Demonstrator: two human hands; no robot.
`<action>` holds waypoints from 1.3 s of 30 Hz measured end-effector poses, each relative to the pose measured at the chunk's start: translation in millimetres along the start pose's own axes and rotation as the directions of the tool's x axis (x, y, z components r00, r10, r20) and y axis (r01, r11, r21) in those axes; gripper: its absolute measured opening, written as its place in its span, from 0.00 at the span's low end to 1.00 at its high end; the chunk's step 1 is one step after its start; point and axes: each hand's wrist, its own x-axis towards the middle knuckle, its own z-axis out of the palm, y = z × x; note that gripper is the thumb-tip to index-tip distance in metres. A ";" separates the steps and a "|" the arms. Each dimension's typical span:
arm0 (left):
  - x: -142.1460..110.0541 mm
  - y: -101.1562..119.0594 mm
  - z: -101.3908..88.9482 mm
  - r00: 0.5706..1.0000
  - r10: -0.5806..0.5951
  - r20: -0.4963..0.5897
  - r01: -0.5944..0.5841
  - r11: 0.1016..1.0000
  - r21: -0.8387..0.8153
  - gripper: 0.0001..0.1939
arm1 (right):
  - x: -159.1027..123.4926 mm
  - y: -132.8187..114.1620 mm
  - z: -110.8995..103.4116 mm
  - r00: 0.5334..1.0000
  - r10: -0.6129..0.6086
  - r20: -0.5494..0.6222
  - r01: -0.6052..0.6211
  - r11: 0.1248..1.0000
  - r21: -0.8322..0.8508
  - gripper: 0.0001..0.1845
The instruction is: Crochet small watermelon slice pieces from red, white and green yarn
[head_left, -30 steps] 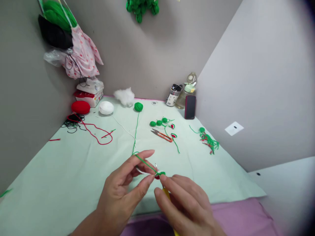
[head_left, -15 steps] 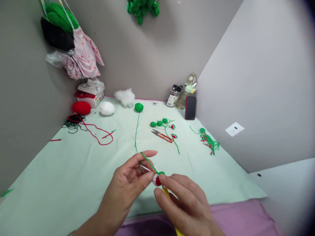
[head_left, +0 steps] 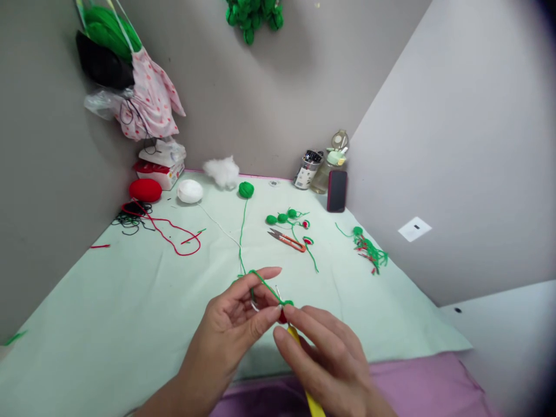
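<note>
Between thumb and fingers, my left hand (head_left: pixel 237 315) pinches a small red, white and green crochet piece (head_left: pixel 282 316), mostly covered by my fingertips. Green yarn (head_left: pixel 266 285) runs over my raised left index finger down to the piece. My right hand (head_left: pixel 328 353) is closed around the yellow handle of a crochet hook (head_left: pixel 313 403), its metal tip poking up beyond the piece. That green strand leads back to a small green yarn ball (head_left: pixel 246 190). A white strand leaves the white yarn ball (head_left: pixel 190 191) toward my left hand.
Orange-handled thread snips (head_left: pixel 286 240) lie beyond my hands, near small green crocheted balls (head_left: pixel 282 218). Yarn scraps (head_left: pixel 369 252) are at right. A phone (head_left: pixel 336 191), bottle (head_left: pixel 322 174) and pen can (head_left: pixel 307 171) stand at the back; a red yarn ball (head_left: pixel 145 190) sits left.
My left thumb has slid over the crochet piece, hiding its white edge. The hook tip stands slightly higher and farther right. Both hands keep their grips.
</note>
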 end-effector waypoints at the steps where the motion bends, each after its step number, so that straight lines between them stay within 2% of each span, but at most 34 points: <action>1: 0.6 -0.4 0.3 1.000 -0.019 0.001 0.019 1.000 -0.024 0.21 | -0.2 -0.1 1.5 0.999 -0.020 -0.026 0.020 1.000 -0.004 0.12; 5: 2.7 0.9 1.2 0.979 -0.184 0.084 0.196 0.963 -0.182 0.26 | 0.8 3.3 7.3 0.994 -0.039 -0.101 0.045 0.998 0.052 0.13; 7: 4.0 2.5 0.3 0.960 -0.246 0.136 0.272 0.933 -0.237 0.26 | 2.9 7.7 9.2 0.992 -0.022 -0.122 0.041 0.986 0.159 0.13; 9: 5.1 4.6 -1.2 0.952 -0.258 0.165 0.292 0.926 -0.241 0.26 | 5.8 12.2 9.6 0.992 0.039 -0.123 0.003 0.947 0.322 0.14; 12: 5.6 8.4 -2.6 0.965 -0.225 0.133 0.247 0.953 -0.176 0.26 | 9.5 15.2 6.8 0.972 0.219 -0.081 -0.139 0.821 0.554 0.15; 15: 4.8 11.7 -2.8 0.988 -0.143 0.058 0.147 0.987 -0.072 0.24 | 11.3 13.2 3.7 0.922 0.384 -0.041 -0.252 0.679 0.689 0.14; 18: 3.2 12.0 -2.2 0.996 -0.082 0.031 0.082 0.997 0.015 0.19 | 12.6 10.6 6.3 0.831 0.557 0.020 -0.337 0.474 0.814 0.12; 20: 2.4 9.7 -1.3 0.999 -0.054 0.000 0.054 0.996 0.065 0.16 | 14.3 9.5 11.2 0.772 0.634 0.054 -0.331 0.328 0.885 0.11; 21: 2.3 7.9 -0.7 0.999 -0.037 -0.016 0.038 0.996 0.085 0.16 | 15.6 8.8 13.8 0.760 0.647 0.063 -0.324 0.292 0.900 0.10; 23: 2.7 3.8 0.2 1.000 -0.013 -0.019 0.015 0.994 0.106 0.16 | 19.1 6.9 18.0 0.771 0.634 0.065 -0.337 0.320 0.885 0.09; 27: 4.5 -2.2 1.2 1.000 0.010 0.025 -0.012 0.997 0.073 0.15 | 25.3 0.0 20.2 0.810 0.586 -0.002 -0.370 0.515 0.773 0.10; 30: 5.6 -3.5 3.2 1.000 -0.003 -0.006 0.003 1.000 -0.005 0.17 | 22.1 -5.1 20.8 0.833 0.550 -0.062 -0.366 0.632 0.683 0.12; 32: 6.0 -4.3 5.2 0.998 -0.061 -0.019 0.059 0.994 -0.089 0.22 | 16.1 -7.1 22.2 0.886 0.457 -0.079 -0.351 0.773 0.529 0.15; 34: 6.6 -5.2 6.2 0.990 -0.143 0.001 0.140 0.970 -0.199 0.24 | 10.7 -7.1 23.7 0.940 0.330 -0.090 -0.277 0.889 0.365 0.18; 36: 7.7 -5.1 5.0 0.975 -0.216 0.050 0.221 0.931 -0.290 0.23 | 8.5 -4.6 24.5 0.939 0.324 -0.113 -0.258 0.885 0.388 0.18; 37: 8.4 -4.4 3.7 0.969 -0.238 0.063 0.245 0.917 -0.315 0.22 | 8.9 -2.5 24.6 0.913 0.389 -0.124 -0.291 0.832 0.472 0.18; 39: 9.9 -2.2 1.2 0.969 -0.242 0.049 0.245 0.916 -0.319 0.20 | 11.6 2.2 24.8 0.818 0.567 -0.096 -0.367 0.643 0.672 0.14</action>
